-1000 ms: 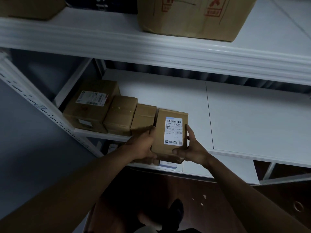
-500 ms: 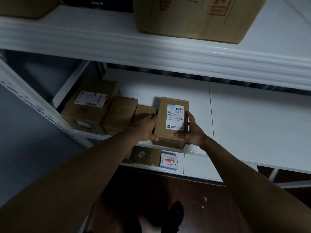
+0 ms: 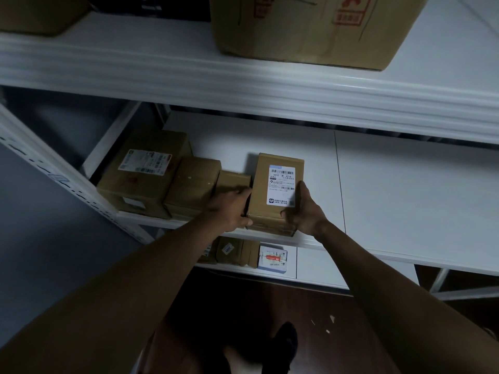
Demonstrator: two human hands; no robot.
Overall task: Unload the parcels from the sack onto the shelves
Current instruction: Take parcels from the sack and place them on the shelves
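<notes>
Further back on the smooth white middle shelf point(image 3: 405, 190) now sits my rectangular cardboard parcel point(image 3: 272, 195), frame centre, beside three matte brown boxes point(image 3: 189, 182); left hand point(image 3: 232, 209) and right hand point(image 3: 302, 211) clasp its sides.

White shipping label point(image 3: 281, 184) on held brown parcel point(image 3: 272, 195): barcodes, code "501E M1 A218". Large top-shelf carton point(image 3: 310, 28): red stamps, unreadable. Other labels too blurred to read.

Bare forearms, dark shoe point(image 3: 286, 338)
</notes>
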